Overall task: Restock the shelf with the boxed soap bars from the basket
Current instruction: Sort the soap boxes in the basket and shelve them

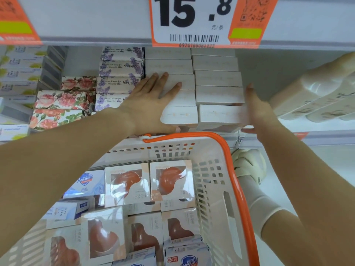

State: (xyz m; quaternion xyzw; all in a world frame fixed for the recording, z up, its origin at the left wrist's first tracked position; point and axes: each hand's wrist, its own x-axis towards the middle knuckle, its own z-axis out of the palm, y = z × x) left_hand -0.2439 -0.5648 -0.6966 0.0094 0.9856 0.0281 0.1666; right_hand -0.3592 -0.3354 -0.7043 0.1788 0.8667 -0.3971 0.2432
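Two hands are up at the shelf [288, 135]. Left hand [151, 104] lies flat, fingers spread, on the white boxes [217, 93]. Right hand [257, 112] is blurry; its grip is unclear. More soap boxes [126, 184] wait below in the basket [211, 181], nearer the left hand.

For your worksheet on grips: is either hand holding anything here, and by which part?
Neither plainly grips anything. The left hand lies flat on the plain boxes; the blurred right hand touches their right side.
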